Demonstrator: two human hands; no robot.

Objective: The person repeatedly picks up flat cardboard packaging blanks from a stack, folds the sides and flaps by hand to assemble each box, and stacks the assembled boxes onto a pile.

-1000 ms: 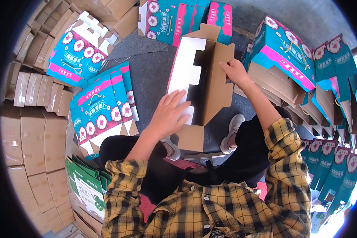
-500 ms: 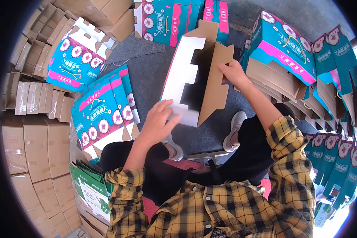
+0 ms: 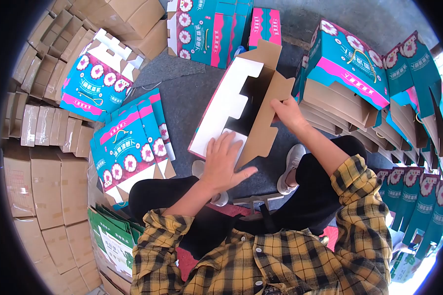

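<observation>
Between my knees a cardboard box (image 3: 220,105) stands tilted, its notched end flaps unfolded and its dark inside showing. One long flap is white and the opposite one is plain brown. My left hand (image 3: 225,160) lies spread, fingers on the near end of the white flap, thumb stretched out to the right. With thumb and fingers, my right hand (image 3: 289,113) grips the edge of the brown flap (image 3: 267,118). The box's printed outside is mostly hidden, apart from a thin pink strip along its left edge.
Folded teal and pink cartons (image 3: 128,147) lie at the left, near another upright teal box (image 3: 96,78). Brown cartons (image 3: 47,187) are stacked along the left side. Teal gift boxes (image 3: 349,64) stand in rows at the right. Green cartons (image 3: 110,236) lean at lower left.
My left hand has moved right, its fingers now over the near white flap. The box has tilted and shifted slightly toward me, while my right hand keeps its hold and has come down a little.
</observation>
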